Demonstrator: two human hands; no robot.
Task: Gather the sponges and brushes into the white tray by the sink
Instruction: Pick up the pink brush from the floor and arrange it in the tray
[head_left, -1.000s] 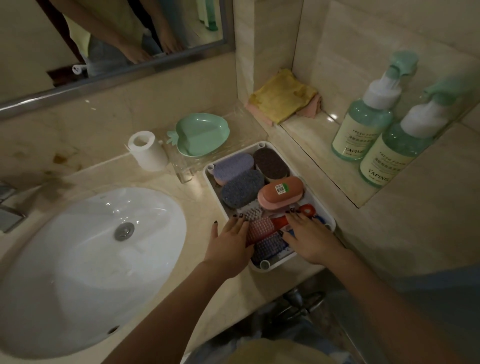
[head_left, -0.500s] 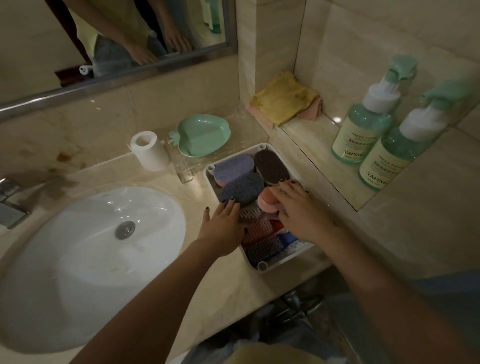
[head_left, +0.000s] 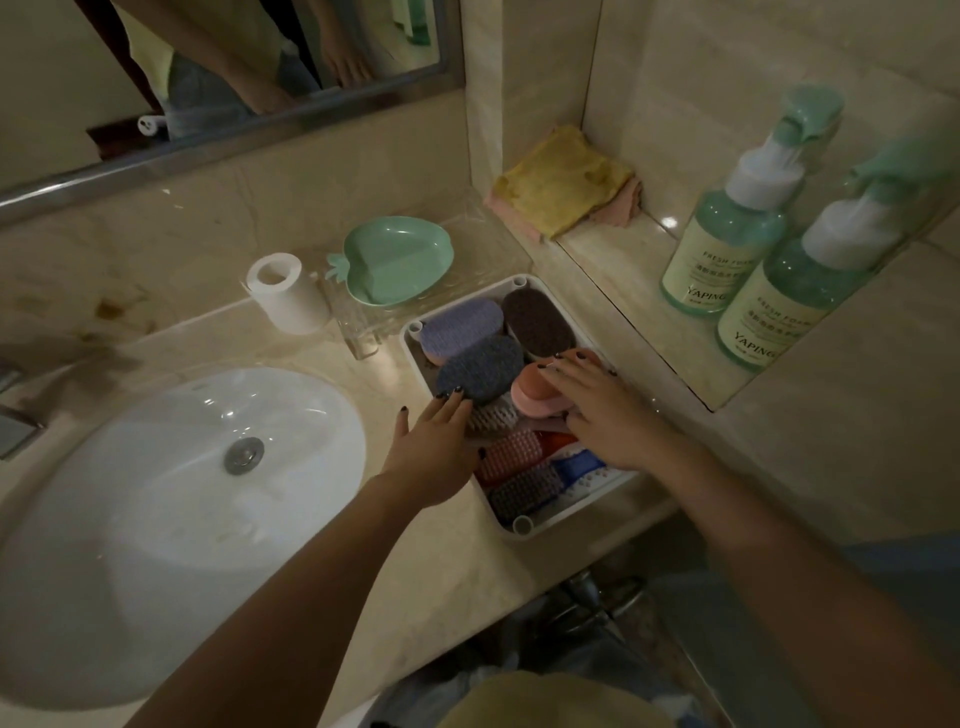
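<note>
Tray (head_left: 566, 513) stocked | left hand (head_left: 436, 447) flat, touching grey sponge (head_left: 483, 364) | right hand (head_left: 608, 415) flat on pink brush (head_left: 530, 397)

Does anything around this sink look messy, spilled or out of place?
Little stands out. A brownish stain marks the stone behind the sink, left of the paper roll. In the white tray the sponges and brushes lie heaped over one another. Nothing looks spilled or broken.

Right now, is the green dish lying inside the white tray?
No, the green dish sits on the clear stand behind the white tray, outside its rim.
</note>
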